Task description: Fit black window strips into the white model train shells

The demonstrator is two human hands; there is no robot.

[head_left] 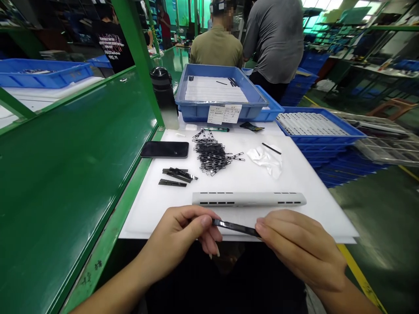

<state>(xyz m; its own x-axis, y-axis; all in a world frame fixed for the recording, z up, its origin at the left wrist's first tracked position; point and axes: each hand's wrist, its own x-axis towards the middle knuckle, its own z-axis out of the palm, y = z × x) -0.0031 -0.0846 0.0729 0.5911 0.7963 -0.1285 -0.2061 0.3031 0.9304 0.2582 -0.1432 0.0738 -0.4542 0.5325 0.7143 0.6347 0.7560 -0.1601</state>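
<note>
Between my two hands stretches a thin glossy black strip (236, 226), held just off the front edge of the white work surface. My left hand (186, 233) pinches its left end between thumb and fingers. At the other end, the fingertips of my right hand (299, 242) are closed on it. Just beyond lies a long white slotted bar (252, 199) with dark slots near both ends. A heap of thin black frames (211, 155) sits further back. Several dark flat strips (176, 175) lie loosely to the left.
A black phone (165, 149) and a dark bottle (163, 96) stand along the left side. Crumpled white film (266, 160) lies at right. Behind is a labelled blue tray (222, 109); stacked blue trays (327, 139) stand beyond the right edge. A green post (140, 56) rises at left.
</note>
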